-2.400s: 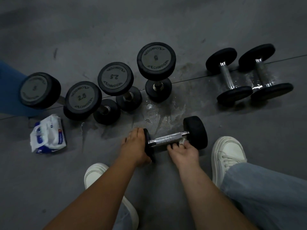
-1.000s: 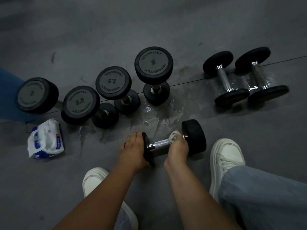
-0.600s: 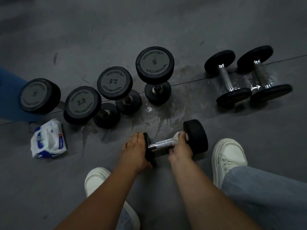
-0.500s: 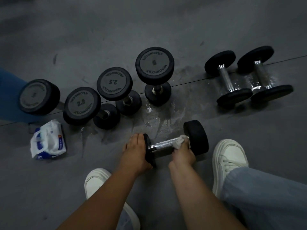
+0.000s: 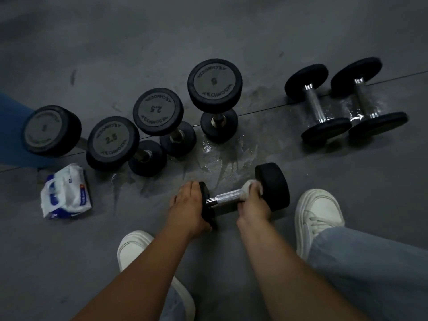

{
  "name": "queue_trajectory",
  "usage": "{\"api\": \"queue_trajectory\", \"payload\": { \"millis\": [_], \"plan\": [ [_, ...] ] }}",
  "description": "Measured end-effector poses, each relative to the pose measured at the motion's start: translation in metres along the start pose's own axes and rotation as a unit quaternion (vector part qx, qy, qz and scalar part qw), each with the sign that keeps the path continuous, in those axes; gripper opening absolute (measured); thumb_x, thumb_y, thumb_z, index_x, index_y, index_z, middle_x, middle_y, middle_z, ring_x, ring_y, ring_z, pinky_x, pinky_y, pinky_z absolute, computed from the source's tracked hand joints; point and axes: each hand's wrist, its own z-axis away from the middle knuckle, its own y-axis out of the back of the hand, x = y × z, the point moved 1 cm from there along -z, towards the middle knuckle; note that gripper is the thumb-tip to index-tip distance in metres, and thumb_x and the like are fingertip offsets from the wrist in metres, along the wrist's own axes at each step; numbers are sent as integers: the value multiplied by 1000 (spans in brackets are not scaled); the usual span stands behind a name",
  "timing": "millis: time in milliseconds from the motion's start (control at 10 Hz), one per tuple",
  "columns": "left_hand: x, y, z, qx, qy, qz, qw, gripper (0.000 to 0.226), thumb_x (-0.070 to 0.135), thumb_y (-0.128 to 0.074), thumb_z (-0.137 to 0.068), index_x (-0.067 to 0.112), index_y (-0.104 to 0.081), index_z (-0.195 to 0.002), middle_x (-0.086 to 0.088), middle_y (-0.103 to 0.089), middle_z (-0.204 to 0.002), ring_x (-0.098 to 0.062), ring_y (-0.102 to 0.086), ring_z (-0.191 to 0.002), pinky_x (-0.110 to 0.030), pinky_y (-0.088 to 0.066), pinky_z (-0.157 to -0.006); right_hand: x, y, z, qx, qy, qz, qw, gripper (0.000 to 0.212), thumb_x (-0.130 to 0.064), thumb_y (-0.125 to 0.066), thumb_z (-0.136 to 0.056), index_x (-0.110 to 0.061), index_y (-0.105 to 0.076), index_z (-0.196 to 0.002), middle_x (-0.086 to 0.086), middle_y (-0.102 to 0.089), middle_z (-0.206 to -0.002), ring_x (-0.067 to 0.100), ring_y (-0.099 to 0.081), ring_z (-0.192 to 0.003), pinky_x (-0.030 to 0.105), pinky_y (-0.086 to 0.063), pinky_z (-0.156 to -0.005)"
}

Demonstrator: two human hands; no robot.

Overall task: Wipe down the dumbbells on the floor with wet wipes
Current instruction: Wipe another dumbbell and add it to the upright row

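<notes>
A small dumbbell (image 5: 273, 186) lies on its side on the floor (image 5: 231, 31), and the left hand (image 5: 187, 207) grips its left head while the right hand (image 5: 253, 208) is curled round the handle (image 5: 228, 196) with a white wipe (image 5: 249, 185) held under it, close against the right head. Beyond this dumbbell and to its left, four upright dumbbells (image 5: 158, 111) stand in a row, a wipe pack (image 5: 66, 193) lies far to its left, and a pair of dumbbells (image 5: 326, 128) lies sideways beyond it to the right. A wet patch (image 5: 222, 156) shines on the floor just beyond the dumbbell.
</notes>
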Motion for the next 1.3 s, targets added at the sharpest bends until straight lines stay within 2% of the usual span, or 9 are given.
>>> {"api": "queue_trajectory", "payload": {
  "millis": [100, 200, 300, 400, 600, 700, 900, 1100, 1300],
  "plan": [
    [1, -1, 0, 7, -6, -2, 1000, 118, 36, -89, -52, 16, -21, -147, -3, -25, -152, -26, -32, -139, -36, -31, -110, 21, 42, -5, -83, -106, -71, 988, 31, -23, -54, -96, -10, -65, -71, 5, -62, -69, 16, -59, -62, 23, -48, -58],
    [0, -3, 1, 7, -6, -5, 1000, 120, 38, -88, -52, 15, -19, -148, -4, -22, -153, -25, -29, -141, -36, -29, -112, 22, 44, -8, -158, -188, -91, 965, 33, -36, -62, -87, -13, -60, -64, 8, -58, -76, 10, -50, -70, 25, -50, -77],
    [1, -2, 1, 11, -9, 0, 1000, 120, 36, -87, -55, 15, -17, -149, -5, -19, -156, -25, -25, -143, -36, -27, -114, -7, 14, -5, -163, -122, -55, 978, 23, -30, -58, -82, -15, -64, -66, 25, -57, -116, 28, -57, -98, 37, -37, -106],
    [1, -1, 2, -2, -3, 4, 1000, 120, 35, -87, -54, 15, -18, -149, -5, -20, -155, -26, -27, -142, -37, -29, -113, -18, 10, 8, -117, -108, -51, 986, 28, -14, -32, -95, -17, -54, -80, 3, -58, -89, 17, -55, -83, 27, -42, -91],
    [-1, -2, -1, 3, -10, 0, 1000, 120, 36, -88, -52, 13, -21, -148, -7, -22, -154, -25, -26, -142, -37, -29, -114, -22, -1, 30, -69, -62, -61, 994, 34, -14, -40, -102, 3, -53, -128, 18, -59, -124, 27, -58, -112, 23, -46, -75],
    [-1, -1, -1, 0, -6, 4, 1000, 124, 36, -89, -53, 13, -16, -151, -7, -17, -158, -24, -21, -146, -38, -26, -117, -12, 10, 21, -67, 37, 13, 997, 34, -33, -59, -95, -1, -67, -102, 7, -68, -90, 22, -63, -87, 32, -52, -77],
    [-1, -2, -1, 3, -8, -4, 1000, 124, 35, -89, -53, 13, -16, -151, -6, -19, -157, -25, -24, -145, -37, -28, -115, -19, -8, 19, -29, -30, -30, 999, 50, -55, -68, -80, -9, -67, -99, 1, -68, -93, 24, -67, -90, 40, -55, -87],
    [-1, -3, -1, 21, -13, -2, 1000, 116, 38, -88, -50, 17, -26, -145, -3, -30, -147, -25, -35, -136, -36, -34, -107, 4, 24, 13, -49, 36, -6, 998, 37, -30, -51, -99, 2, -65, -110, 9, -66, -87, 22, -62, -79, 31, -50, -74],
    [-1, -3, 0, 20, -12, 3, 1000, 116, 36, -89, -50, 17, -25, -145, -3, -29, -148, -25, -35, -136, -36, -35, -107, 5, 37, 20, -72, -110, -33, 991, 28, -14, -38, -96, -18, -41, -68, 1, -36, -61, 12, -32, -48, 18, -25, -39]
  ]
}}
